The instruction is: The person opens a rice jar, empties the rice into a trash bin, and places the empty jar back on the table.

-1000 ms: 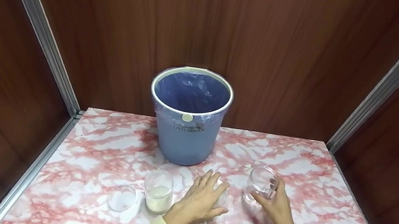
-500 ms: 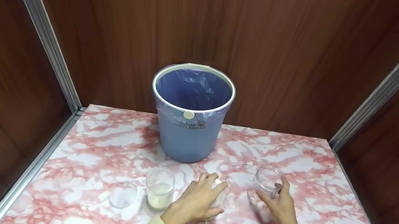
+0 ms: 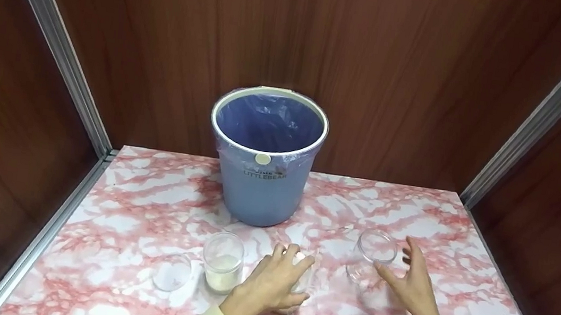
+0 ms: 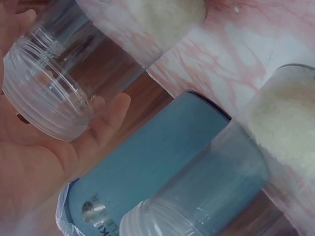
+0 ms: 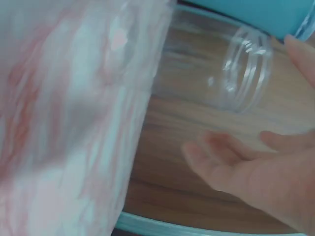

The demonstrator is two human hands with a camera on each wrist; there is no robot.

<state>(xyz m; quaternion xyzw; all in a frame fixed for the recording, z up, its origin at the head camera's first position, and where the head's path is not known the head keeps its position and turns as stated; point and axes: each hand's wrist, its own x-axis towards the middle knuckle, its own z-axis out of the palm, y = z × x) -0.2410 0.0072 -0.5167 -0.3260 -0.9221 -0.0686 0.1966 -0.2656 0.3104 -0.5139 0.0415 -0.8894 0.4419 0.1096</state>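
My left hand (image 3: 269,285) grips a clear plastic jar (image 4: 106,64) near its threaded mouth. Pale granular stuff lies in the bottom of that jar, seen in the left wrist view. To its left stands another open clear jar (image 3: 222,268), partly filled with the same pale stuff. On the right, an open, see-through jar (image 3: 365,264) stands upright with no contents visible. Beside it my right hand (image 3: 413,287) has its fingers spread, thumb tip close to the jar's side; the right wrist view shows a gap between fingers and jar (image 5: 197,59).
A round clear lid (image 3: 172,274) lies flat at the left of the marbled table (image 3: 114,244). Behind the jars rises a blue bin (image 3: 263,193) with a bag lining. Brown wood-grain panels (image 3: 401,87) enclose the back and both sides.
My right hand has let go of the right jar and drawn away to the right. That jar has shifted slightly rightward. My left hand's fingers have curled in around its jar.
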